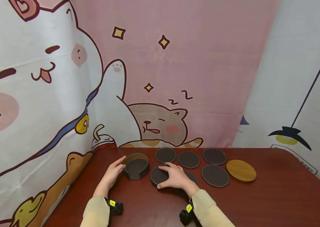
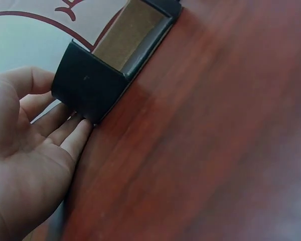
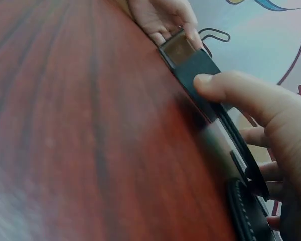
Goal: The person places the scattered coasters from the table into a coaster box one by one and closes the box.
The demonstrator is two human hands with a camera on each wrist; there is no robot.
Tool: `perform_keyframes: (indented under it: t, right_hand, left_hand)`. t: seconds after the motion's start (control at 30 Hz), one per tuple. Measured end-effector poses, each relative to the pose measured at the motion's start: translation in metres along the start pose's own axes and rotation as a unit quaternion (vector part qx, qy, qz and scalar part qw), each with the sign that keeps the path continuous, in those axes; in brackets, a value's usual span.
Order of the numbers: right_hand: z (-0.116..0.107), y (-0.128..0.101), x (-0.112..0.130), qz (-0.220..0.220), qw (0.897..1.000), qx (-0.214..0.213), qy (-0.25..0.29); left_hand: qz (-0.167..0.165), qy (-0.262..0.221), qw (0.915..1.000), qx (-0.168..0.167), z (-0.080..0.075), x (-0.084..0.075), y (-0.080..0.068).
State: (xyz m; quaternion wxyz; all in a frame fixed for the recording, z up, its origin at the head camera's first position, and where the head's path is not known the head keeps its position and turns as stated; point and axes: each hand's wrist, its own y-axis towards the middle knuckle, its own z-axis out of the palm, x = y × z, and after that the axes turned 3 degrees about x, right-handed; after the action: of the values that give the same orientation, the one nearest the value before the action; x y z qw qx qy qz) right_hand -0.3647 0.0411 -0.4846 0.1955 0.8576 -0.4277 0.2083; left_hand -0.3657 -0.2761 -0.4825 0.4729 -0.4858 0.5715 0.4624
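My right hand (image 1: 177,178) pinches a round dark coaster (image 1: 157,177) between thumb and fingers. In the right wrist view this coaster (image 3: 237,143) is raised off the table and tilted edge-on. To its left stands a round dark holder (image 1: 136,156) with a brown inner wall and a gap at the front. The fingers of my left hand (image 1: 111,177) touch the holder's left side. Extended fingertips rest against its dark outer wall (image 2: 85,83) in the left wrist view. Another dark coaster (image 1: 192,178) lies partly hidden behind my right hand.
Several more dark coasters lie flat to the right and behind, among them one at the back (image 1: 165,154) and a front one (image 1: 215,175). Farther right is a yellowish-brown disc (image 1: 241,170). A cartoon-printed cloth (image 1: 205,78) hangs behind the reddish-brown table (image 1: 279,189).
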Motion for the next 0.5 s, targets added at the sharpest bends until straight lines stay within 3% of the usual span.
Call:
perform_keyframes:
  t: [0.5]
  right_hand:
    - [-0.027, -0.001, -0.006, 0.002, 0.997, -0.020, 0.072]
  left_hand:
    - [0.007, 0.032, 0.9994, -0.010, 0.004, -0.003, -0.027]
